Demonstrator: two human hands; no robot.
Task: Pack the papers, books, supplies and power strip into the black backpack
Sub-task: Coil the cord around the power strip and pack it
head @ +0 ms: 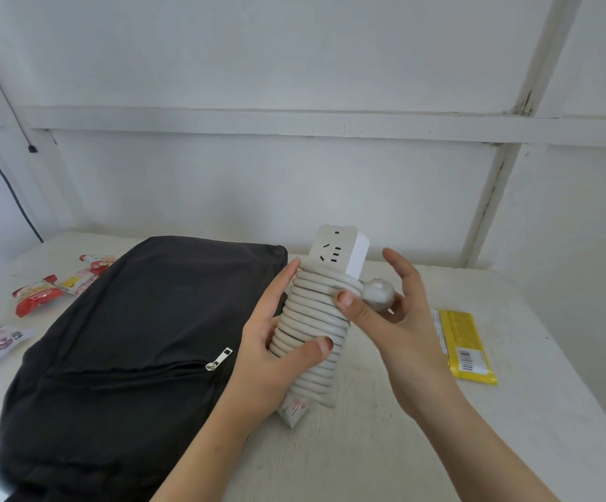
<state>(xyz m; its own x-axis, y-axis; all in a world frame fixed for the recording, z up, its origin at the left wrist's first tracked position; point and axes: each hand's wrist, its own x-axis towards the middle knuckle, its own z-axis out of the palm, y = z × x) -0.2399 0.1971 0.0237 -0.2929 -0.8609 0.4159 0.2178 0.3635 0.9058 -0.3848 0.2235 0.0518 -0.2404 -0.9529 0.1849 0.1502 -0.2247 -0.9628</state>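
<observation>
power strip [337,248] held above table [366,447], just right of black backpack [131,320], cord [312,331] wound round its body. left hand [276,353] wraps coil, thumb across front. right hand [395,320]: thumb pressing upper turns, lower fingers cradling plug [377,293], index finger straight. recommend: pin plug tight against coil so turns do not spring loose (thick cord, likely stiff), then open bag. front zipper [219,357] appears closed; main opening not visible. strip's lower end hidden behind coil and palm. backpack's near corner cut off.
</observation>
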